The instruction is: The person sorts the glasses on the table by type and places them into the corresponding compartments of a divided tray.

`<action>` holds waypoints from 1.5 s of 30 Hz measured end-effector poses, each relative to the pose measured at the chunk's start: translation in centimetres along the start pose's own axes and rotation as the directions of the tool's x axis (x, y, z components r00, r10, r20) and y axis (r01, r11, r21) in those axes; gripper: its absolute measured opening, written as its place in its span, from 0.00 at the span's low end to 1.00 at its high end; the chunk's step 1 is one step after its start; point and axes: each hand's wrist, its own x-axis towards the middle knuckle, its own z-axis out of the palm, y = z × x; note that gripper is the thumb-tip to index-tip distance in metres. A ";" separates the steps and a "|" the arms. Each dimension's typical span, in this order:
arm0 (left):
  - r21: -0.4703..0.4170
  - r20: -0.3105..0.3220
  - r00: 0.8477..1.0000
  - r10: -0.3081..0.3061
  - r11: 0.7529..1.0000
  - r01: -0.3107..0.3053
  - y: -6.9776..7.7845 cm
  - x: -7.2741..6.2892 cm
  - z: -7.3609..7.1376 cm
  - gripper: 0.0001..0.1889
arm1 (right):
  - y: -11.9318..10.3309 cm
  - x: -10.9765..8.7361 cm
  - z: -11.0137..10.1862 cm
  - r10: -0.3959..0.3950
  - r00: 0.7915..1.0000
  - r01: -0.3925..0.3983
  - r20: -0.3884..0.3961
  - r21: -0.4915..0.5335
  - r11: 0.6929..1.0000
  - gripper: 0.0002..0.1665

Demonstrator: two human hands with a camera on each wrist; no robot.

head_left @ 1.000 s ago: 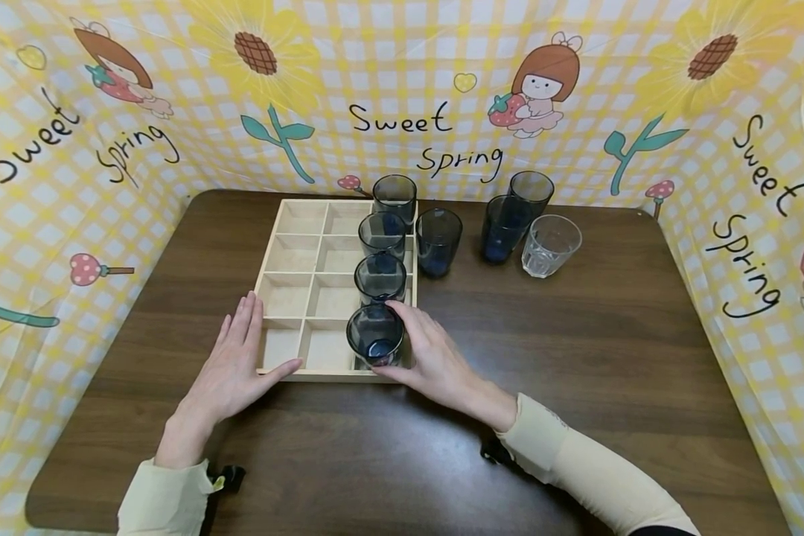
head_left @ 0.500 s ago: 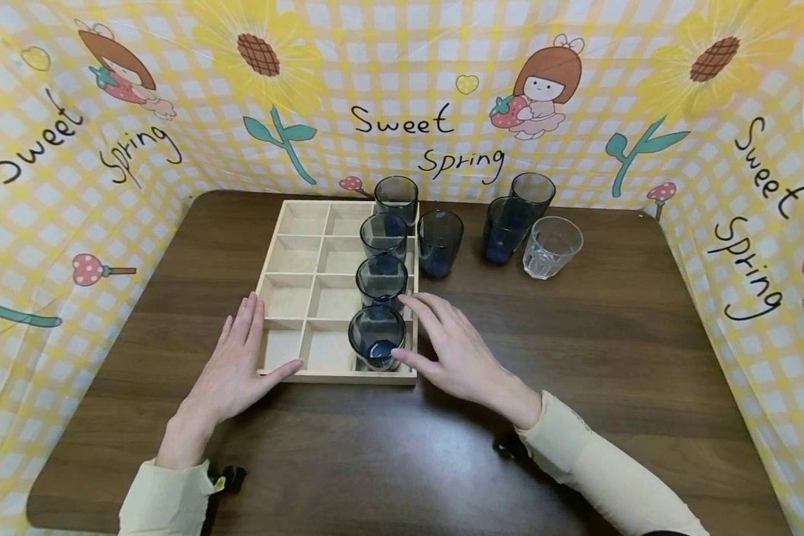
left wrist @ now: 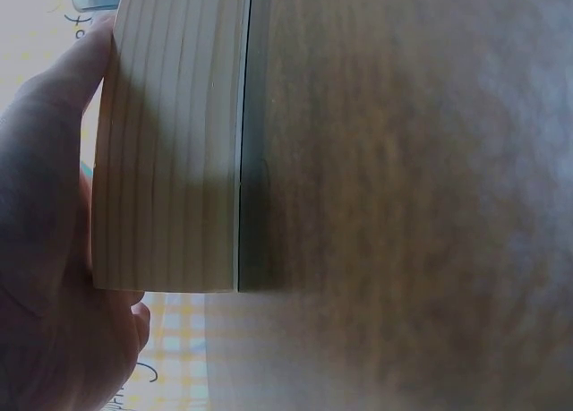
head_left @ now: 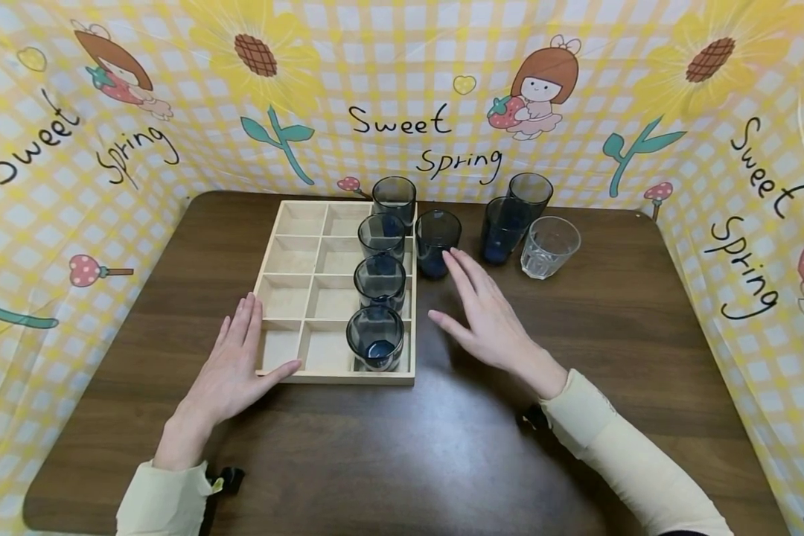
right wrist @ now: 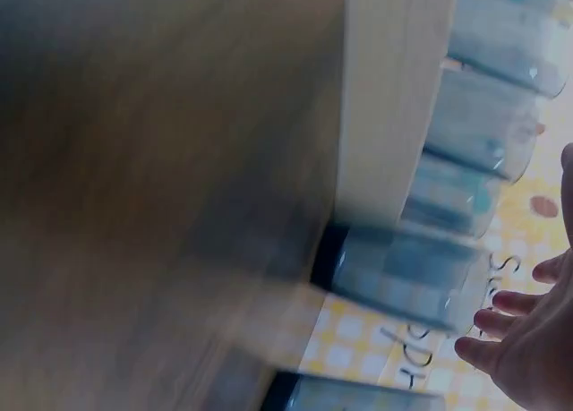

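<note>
A wooden compartment tray (head_left: 345, 377) lies on the table, with several smoky dark glasses standing down its right column, the nearest glass (head_left: 375, 342) in the front compartment. My left hand (head_left: 231, 376) rests on the tray's front left corner, fingers straight along the side and thumb over the front edge; the left wrist view shows it against the tray's wooden wall (left wrist: 170, 151). My right hand (head_left: 496, 324) holds nothing. Its fingers are loosely spread, their tips just in front of a dark glass (head_left: 437, 238) beside the tray. In the right wrist view that tinted glass (right wrist: 403, 277) stands upright beside the tray.
Two more dark glasses, one in front (head_left: 499, 234) and one behind (head_left: 531, 186), stand at the back right. A clear glass (head_left: 549, 249) is beside them. The brown table (head_left: 576, 335) is backed by a yellow checked cloth (head_left: 388, 67).
My right hand has let go of the front dark glass in the tray and moved right and away from me, toward the dark glass beside the tray. The left hand stays in place.
</note>
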 end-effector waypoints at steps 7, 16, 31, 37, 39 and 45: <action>0.006 -0.001 1.000 -0.006 1.000 0.006 -0.1 0.0 0.1 0.66 | 2.5 1.1 -0.2 0.026 0.999 -0.028 -0.019 -0.076 0.997 0.57; 0.004 -0.015 1.000 0.007 1.000 -0.006 -0.1 0.1 0.1 0.67 | 4.1 3.0 -0.1 0.112 0.994 -0.112 0.004 -0.036 0.993 0.60; 0.004 -0.011 1.000 0.005 1.000 -0.005 -0.1 0.0 0.1 0.66 | 5.5 4.7 0.9 0.249 0.960 -0.255 0.130 0.029 0.966 0.61; -0.002 -0.004 1.000 -0.003 1.000 0.003 0.0 0.0 0.0 0.66 | 5.8 5.2 1.4 0.287 0.943 -0.303 0.167 0.076 0.950 0.61; -0.002 -0.002 1.000 -0.003 1.000 0.003 0.0 0.0 0.0 0.66 | 5.9 5.4 1.6 0.292 0.940 -0.313 0.175 0.105 0.944 0.61; -0.004 0.004 1.000 -0.004 1.000 0.004 0.0 0.0 0.0 0.66 | 6.4 5.8 2.3 0.301 0.936 -0.340 0.185 0.242 0.909 0.63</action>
